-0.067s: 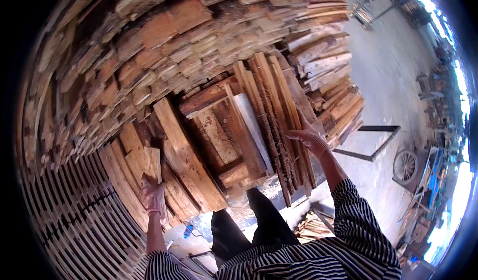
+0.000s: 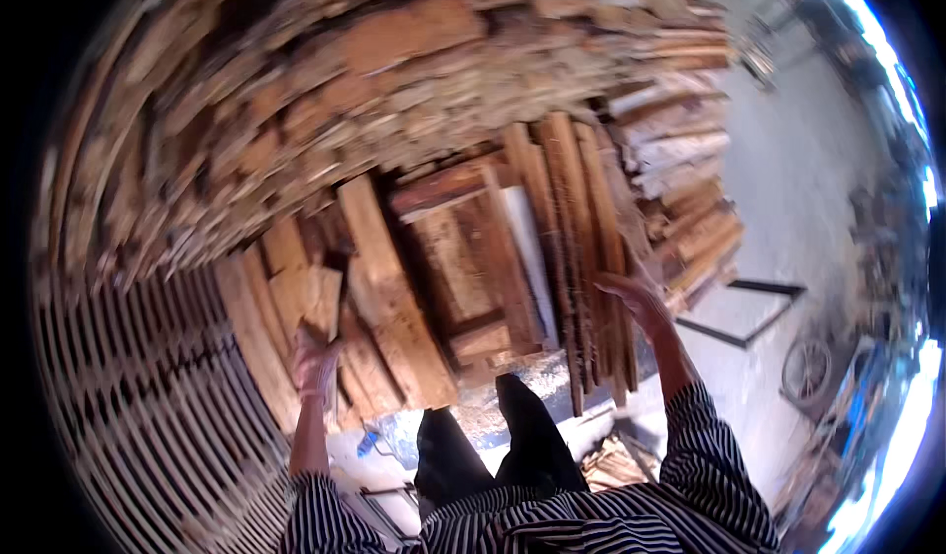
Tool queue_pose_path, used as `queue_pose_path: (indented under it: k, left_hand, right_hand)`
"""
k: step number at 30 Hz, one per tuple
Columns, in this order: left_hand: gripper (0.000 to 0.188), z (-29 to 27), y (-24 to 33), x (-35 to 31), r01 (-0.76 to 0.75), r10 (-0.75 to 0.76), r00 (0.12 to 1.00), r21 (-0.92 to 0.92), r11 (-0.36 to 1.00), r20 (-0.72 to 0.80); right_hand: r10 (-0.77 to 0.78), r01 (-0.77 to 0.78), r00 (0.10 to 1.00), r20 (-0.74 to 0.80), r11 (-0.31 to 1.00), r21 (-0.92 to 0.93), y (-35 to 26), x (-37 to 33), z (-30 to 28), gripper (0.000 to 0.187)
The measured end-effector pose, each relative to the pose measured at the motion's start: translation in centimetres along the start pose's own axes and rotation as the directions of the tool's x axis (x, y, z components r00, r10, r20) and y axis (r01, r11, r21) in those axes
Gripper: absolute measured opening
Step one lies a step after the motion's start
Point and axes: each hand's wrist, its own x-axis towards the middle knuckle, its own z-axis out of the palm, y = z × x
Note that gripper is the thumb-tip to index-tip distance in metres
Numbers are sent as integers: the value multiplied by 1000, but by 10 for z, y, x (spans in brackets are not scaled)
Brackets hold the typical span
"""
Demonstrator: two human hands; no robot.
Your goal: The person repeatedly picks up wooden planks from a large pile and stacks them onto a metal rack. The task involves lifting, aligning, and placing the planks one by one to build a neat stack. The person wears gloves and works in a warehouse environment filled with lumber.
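Note:
My left hand is closed on the lower end of a short wooden board, which lies over longer planks at the left. My right hand has its fingers stretched out against the outer side of several narrow wood strips, some with rough bark-like edges. Between my hands lie a wide plank, a framed wooden panel and a pale white strip. Motion blur softens the picture, and the fingertips of my left hand are hard to make out.
A tall stack of rough boards rises ahead. Slatted wood fills the left side. On the floor at the right are a dark rectangular frame and a spoked wheel. A small blue object lies near my legs.
The view has shifted, so the wood pile appears farther right and is more blurred. Both hands keep nearly the same places on the wood.

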Motion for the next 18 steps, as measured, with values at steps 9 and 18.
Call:
queue_pose_path:
  k: [9, 18]
  left_hand:
    - [92, -5, 31, -40, -299, 186, 890, 224, 928, 416]
    - [96, -56, 116, -55, 322, 178, 946, -831, -453, 270]
  right_hand:
    - [-38, -26, 978, 203, 952, 304, 25, -86, 59, 102]
    - [-48, 572, 705, 708, 629, -527, -3, -61, 331, 94]
